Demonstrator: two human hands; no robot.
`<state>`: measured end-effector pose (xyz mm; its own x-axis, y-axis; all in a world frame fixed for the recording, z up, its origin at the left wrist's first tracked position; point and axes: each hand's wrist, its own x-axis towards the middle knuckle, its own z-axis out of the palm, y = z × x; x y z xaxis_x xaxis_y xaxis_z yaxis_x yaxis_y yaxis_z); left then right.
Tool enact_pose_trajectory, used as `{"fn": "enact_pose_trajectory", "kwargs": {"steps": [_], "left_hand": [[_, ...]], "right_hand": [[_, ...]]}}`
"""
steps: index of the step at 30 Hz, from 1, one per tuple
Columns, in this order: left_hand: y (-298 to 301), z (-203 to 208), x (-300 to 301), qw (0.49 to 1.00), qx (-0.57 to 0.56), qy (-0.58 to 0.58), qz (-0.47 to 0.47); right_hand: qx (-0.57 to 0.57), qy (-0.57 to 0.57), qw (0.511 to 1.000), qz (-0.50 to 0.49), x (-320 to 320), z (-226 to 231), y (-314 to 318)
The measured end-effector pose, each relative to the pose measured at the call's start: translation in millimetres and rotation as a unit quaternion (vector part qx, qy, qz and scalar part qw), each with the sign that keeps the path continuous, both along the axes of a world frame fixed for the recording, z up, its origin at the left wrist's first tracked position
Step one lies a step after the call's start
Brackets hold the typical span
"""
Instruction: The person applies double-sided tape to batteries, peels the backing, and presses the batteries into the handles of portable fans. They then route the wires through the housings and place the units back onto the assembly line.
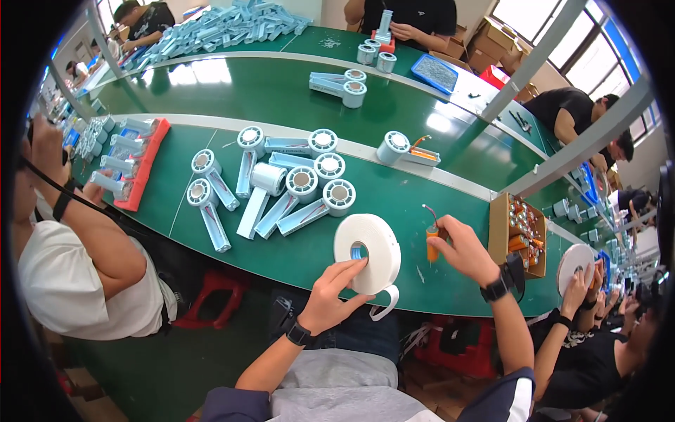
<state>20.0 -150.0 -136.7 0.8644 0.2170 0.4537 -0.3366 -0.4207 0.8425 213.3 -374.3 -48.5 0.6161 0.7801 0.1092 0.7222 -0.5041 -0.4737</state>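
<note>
My left hand [336,294] grips a large roll of white tape [385,257], which stands on edge near the table's front. Its fingertips reach into the core, and a loose tape end [385,304] curls below, near the thumb. To the right, my right hand [464,250] pinches an orange cylindrical battery [432,247] from above, just over the green table. A short wire lead with a small plug [427,208] sticks up from the battery. Left of the roll lie several pale blue handheld-fan housings [302,184], each with a round head and a slotted handle.
An open cardboard box [498,228] of orange batteries sits at the right. Beyond a pale rail, one housing [394,146] with orange wires lies across the edge, and others [344,88] rest on the green belt. A red rack [149,169] is at left. Co-workers sit on both sides.
</note>
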Motion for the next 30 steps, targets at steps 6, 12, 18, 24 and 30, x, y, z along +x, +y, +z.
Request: {"fn": "enact_pose_trajectory", "kwargs": {"steps": [6,12,18,24,30], "left_hand": [[6,18,-2,0.99,0.139,-0.029,0.0],[0,21,-8,0.976,0.214,-0.02,0.035],[11,21,-23,0.967,0.252,-0.028,0.004],[3,24,-4,0.975,0.212,-0.034,0.054],[-8,12,-19,0.968,0.249,-0.03,0.027]], "right_hand": [[0.021,0.284,0.958,-0.023,-49,31,31],[0.164,0.349,0.916,-0.108,-65,2,45],[0.199,0.398,0.885,-0.136,-84,-18,38],[0.324,0.406,0.838,-0.166,-82,-27,37],[0.311,0.378,0.857,-0.16,-69,-28,18]]}}
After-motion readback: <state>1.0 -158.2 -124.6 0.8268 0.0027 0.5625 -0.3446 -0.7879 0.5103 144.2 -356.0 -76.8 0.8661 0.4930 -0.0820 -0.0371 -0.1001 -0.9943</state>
